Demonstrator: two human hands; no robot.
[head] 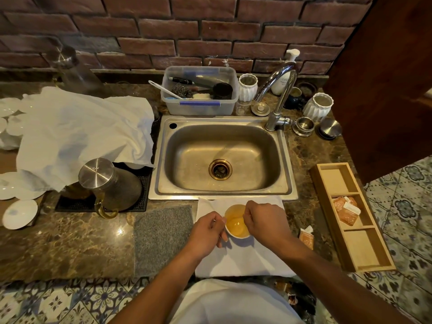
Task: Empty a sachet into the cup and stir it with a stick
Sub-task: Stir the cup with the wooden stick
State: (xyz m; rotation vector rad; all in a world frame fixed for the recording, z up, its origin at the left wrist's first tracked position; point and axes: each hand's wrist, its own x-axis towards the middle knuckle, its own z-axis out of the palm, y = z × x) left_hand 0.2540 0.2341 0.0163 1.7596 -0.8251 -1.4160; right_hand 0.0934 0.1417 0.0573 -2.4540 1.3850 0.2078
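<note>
From the head camera, the cup (237,222) sits on a white napkin (243,258) right at the front edge of the sink (222,157), and it's got amber liquid in it. Your left hand (207,230) is up against the cup's left side with fingers curled; there's a thin pale sliver poking through them, maybe the stick, but it's too small to say for sure. Your right hand (264,219) hovers over the cup's right rim, fingers bunched like a pinch; I can't tell what it's holding, if anything.

One opened orange sachet (307,237) lies on the counter just right of the napkin. More sachets (346,210) sit in the middle compartment of the wooden tray (364,253) further right. A grey mat (161,239) lies just left of the napkin, touching it. Beyond that there's a glass jug (109,183) with a metal lid on a black mat, next to a big white cloth (81,134).
</note>
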